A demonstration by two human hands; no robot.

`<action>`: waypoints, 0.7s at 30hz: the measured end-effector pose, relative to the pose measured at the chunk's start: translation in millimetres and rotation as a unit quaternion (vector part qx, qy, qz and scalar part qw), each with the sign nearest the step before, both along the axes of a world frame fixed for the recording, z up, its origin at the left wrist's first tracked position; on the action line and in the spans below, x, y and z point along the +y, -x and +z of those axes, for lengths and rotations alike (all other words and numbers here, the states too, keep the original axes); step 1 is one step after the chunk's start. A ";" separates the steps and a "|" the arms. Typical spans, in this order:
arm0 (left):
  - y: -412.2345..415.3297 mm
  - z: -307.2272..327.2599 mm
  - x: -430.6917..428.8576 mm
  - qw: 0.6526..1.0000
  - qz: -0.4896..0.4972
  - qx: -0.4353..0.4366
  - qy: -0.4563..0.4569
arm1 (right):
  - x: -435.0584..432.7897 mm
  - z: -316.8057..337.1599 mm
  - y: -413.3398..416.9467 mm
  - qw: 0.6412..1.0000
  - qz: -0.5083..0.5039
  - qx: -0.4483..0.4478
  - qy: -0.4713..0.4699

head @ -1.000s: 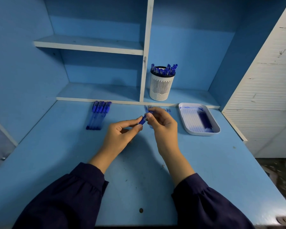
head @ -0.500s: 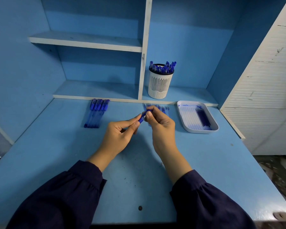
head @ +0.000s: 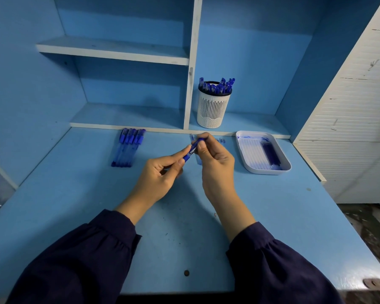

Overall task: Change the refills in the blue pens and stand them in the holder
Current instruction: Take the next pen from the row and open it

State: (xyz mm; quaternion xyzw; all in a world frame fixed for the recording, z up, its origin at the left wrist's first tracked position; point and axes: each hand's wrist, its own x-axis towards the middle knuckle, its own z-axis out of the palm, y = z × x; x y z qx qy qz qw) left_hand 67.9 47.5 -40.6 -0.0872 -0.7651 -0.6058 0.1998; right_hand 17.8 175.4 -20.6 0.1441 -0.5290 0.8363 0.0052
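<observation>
With several pens [head: 216,86] already in the holder [head: 213,110] and a row [head: 128,148] still lying on the desk [head: 75,194], the left hand [head: 160,178] and right hand [head: 215,159] each pinch one pen [head: 192,149] above it, seemingly drawn slightly further apart than half a second ago.

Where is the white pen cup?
In the head view, the white holder stands on the low shelf at the back, just right of the white divider, behind and left of the white tray.
</observation>
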 end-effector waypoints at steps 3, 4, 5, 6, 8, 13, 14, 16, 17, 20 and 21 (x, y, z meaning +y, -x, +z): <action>-1.6 2.3 1.3 1.000 0.008 -0.006 -0.006 | 1.9 2.8 3.7 1.000 -0.001 -0.005 -0.005; -1.8 3.0 2.8 1.000 0.012 -0.006 -0.007 | 2.5 4.4 4.3 1.000 -0.003 -0.002 -0.008; -1.9 3.3 4.1 1.000 0.018 -0.004 -0.005 | 3.1 6.0 4.3 1.000 -0.007 0.003 -0.008; -1.4 2.8 4.9 1.000 0.026 0.000 0.000 | 3.4 7.4 4.3 1.000 -0.013 0.007 -0.007; -0.4 0.2 5.5 0.999 0.043 0.002 0.008 | 5.3 9.1 4.1 1.000 -0.028 0.010 0.001; -0.7 -6.1 5.9 0.994 0.085 0.037 0.049 | 19.1 6.1 13.0 0.996 -0.075 -0.057 -0.002; -0.1 -7.3 5.3 0.992 0.095 0.050 0.060 | 21.2 4.8 14.6 0.994 -0.080 -0.075 -0.019; 2.7 -10.4 1.3 0.985 0.121 0.077 0.097 | 23.7 1.1 16.6 0.989 -0.082 -0.086 -0.085; 3.9 -11.8 -1.0 0.979 0.135 0.090 0.121 | 24.4 -1.5 16.9 0.985 -0.075 -0.079 -0.133; 6.0 -12.4 -6.9 0.962 0.174 0.113 0.176 | 23.0 -8.2 13.3 0.953 -0.047 -0.038 -0.296; 6.1 -12.0 -8.4 0.958 0.187 0.116 0.186 | 22.5 -9.9 12.4 0.935 -0.049 -0.018 -0.350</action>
